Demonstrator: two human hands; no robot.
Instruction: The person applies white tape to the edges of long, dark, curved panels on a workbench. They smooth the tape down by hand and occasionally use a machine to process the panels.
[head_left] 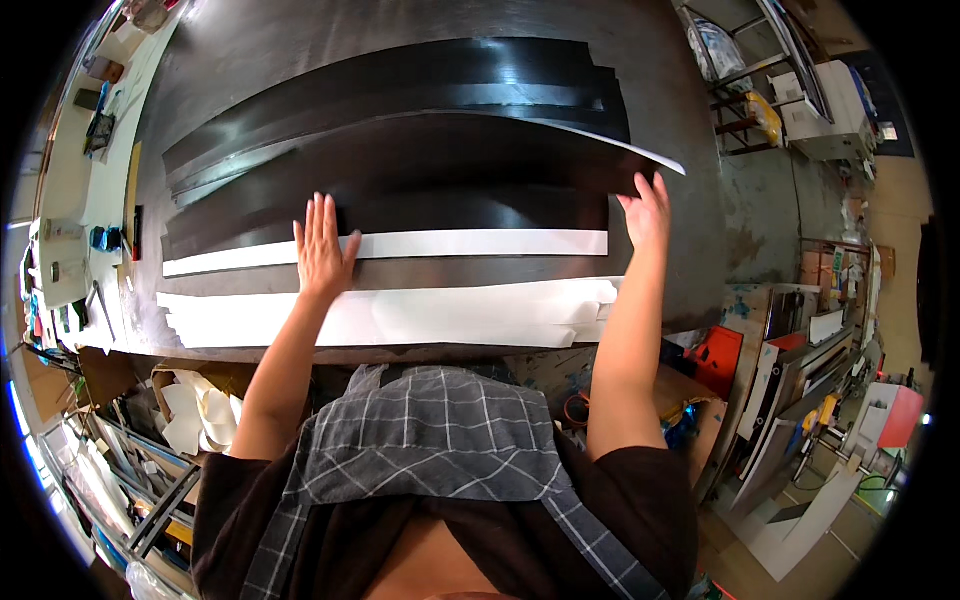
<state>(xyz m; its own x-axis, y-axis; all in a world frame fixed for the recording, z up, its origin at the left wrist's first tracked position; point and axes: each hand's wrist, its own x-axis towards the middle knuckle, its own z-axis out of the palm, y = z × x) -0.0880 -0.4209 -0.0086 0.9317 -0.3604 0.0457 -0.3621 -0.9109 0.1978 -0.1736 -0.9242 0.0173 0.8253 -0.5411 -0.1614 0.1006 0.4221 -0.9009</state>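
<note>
2 hands (325,255) (648,215) apart, left flat, right curled

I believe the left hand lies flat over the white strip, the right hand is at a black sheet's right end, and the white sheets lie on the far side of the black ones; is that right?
Not quite: in the head view, the white sheets lie on the near side of the black sheets. The left hand, the white strip and the right hand are as you say.
</note>
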